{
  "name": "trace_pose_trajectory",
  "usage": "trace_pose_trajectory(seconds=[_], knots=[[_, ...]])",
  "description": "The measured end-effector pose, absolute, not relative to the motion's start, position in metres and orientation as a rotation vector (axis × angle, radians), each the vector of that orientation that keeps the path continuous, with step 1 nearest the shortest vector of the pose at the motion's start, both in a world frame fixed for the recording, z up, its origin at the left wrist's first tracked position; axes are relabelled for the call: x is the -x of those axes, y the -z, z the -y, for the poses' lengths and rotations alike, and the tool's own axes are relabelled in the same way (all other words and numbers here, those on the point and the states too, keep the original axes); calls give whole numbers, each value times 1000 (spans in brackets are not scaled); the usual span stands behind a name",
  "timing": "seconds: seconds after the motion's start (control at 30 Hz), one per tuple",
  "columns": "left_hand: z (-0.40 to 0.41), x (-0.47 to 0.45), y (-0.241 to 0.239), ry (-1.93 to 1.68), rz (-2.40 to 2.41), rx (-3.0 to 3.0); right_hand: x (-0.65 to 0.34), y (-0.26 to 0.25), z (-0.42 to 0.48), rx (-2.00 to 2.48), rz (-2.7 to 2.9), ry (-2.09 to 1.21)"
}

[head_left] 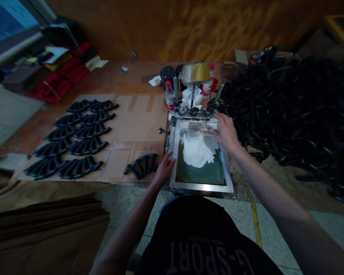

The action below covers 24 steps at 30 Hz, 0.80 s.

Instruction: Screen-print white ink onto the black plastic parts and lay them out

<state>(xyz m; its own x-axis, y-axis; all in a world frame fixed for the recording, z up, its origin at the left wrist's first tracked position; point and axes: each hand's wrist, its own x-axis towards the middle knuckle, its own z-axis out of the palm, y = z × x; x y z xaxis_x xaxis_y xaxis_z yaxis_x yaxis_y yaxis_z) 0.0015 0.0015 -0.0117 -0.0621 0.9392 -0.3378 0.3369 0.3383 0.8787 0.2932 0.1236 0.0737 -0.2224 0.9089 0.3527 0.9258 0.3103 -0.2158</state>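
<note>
Thumb and fingers of your right hand close on the right end of a flat scraper, which lies across the far part of a metal-framed screen. Your left hand rests at the screen's left side with its fingers bent; whether it grips the metal or only touches it, I cannot tell. White paste spreads over the green mesh, on your side of the scraper. Clamps line the screen's far edge, with a red-capped bottle just to their left. Beside your left hand, a short row of black curved pieces lies on cardboard; farther left, fanned groups of similar pieces form two columns. To your right sits a large black heap, and behind everything stands a brown wall.
</note>
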Motion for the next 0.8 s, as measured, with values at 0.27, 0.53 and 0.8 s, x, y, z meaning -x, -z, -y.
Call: trace_pose_trajectory(seconds=[0.27, 0.53, 0.8], knots=[[-4, 1, 32, -725, -1603, -1246, -227, -61, -108, 1588, 2698, -267], [-3, -1, 28, -757, -1620, -1239, -263, -65, -65, 841, 2946, -381], [-1, -4, 17, -744, -1641, -1207, -260, -34, -44, 851, 2758, -214]])
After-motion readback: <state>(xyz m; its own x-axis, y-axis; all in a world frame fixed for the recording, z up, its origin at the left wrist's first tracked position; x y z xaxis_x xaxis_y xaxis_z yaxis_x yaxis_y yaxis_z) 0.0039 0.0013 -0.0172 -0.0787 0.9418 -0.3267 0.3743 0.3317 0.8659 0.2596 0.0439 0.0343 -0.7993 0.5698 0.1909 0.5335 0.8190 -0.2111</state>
